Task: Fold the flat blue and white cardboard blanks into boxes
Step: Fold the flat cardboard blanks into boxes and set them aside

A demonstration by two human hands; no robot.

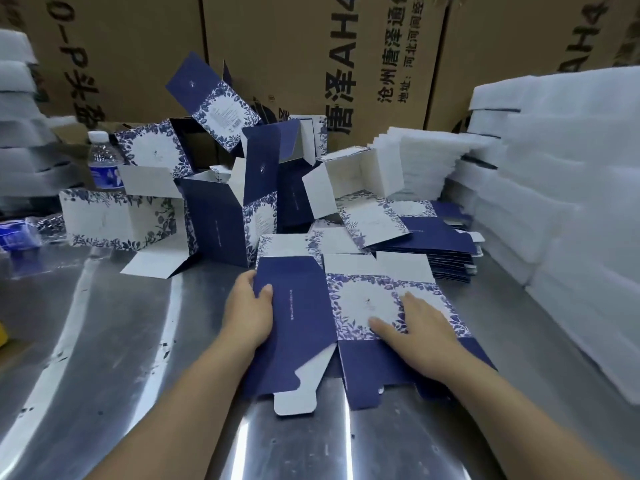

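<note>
Pinching the blank (298, 317) at its left edge is the left hand (250, 308); the right hand (420, 336) presses spread atop it; the card seems light and springy.

Beneath the left hand (251, 313) and right hand (420, 330), the cardboard blank (301, 317) shows smooth, matt navy print and a white floral panel, with plain white board on the inside of its flaps. It lies on a table (121, 341) of bare sheet metal, scuffed and bright with glare. Beyond the hands, the folded boxes (221, 223) share that matt printed card before brown corrugated cartons (277, 46). A clear plastic bottle (102, 161) stands far to the left, and soft white foam sheets (571, 202) are stacked to the right.
</note>
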